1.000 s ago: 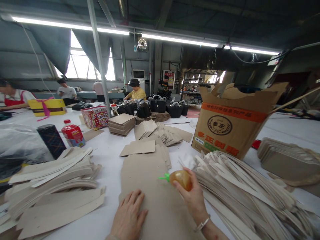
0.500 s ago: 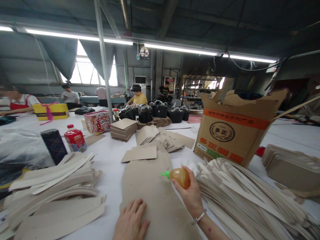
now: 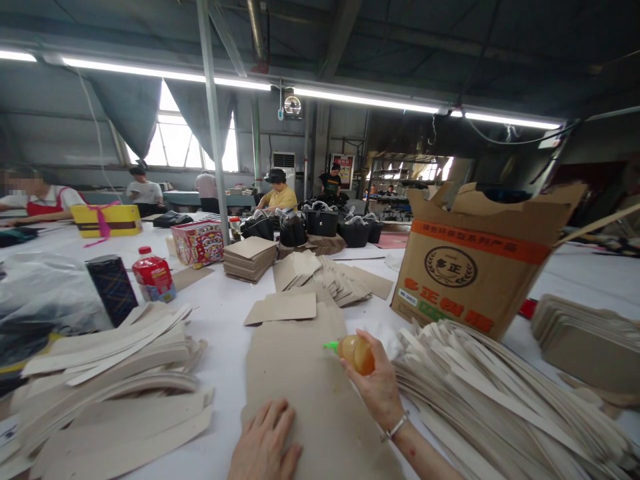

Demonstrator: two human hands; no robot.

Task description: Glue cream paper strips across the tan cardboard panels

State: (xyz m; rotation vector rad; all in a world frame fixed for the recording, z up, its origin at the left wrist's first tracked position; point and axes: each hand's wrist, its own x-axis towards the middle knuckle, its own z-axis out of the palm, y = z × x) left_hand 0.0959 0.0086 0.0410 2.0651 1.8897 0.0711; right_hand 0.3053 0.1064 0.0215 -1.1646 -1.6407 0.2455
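My right hand [image 3: 375, 377] is wrapped round a squeeze bottle [image 3: 356, 353] of amber liquid. Its green nozzle points left over a long sheet of grey-brown cardboard [image 3: 295, 360], and a few small wet-looking spots show near the sheet's right side. Flat on the lower left of that sheet lies my left hand [image 3: 265, 440], fingers apart, holding nothing. A smaller cardboard piece [image 3: 281, 307] rests across the sheet's far end. Whether the nozzle touches the cardboard, I cannot tell.
Cardboard strips are heaped at left [image 3: 125, 373] and right [image 3: 480, 387]. A carton [image 3: 465, 273] stands behind the right heap, rounded board pieces [image 3: 585, 340] beyond. Further back are a red bottle [image 3: 153, 277], a dark patterned box [image 3: 111, 288], stacked cards [image 3: 250, 259] and black bags [image 3: 320, 220]. Several people work behind.
The squeeze bottle and my right hand have shifted very slightly; the bottle's tilt looks a little different. My left hand stays flat on the cardboard. The whole view has moved a little.
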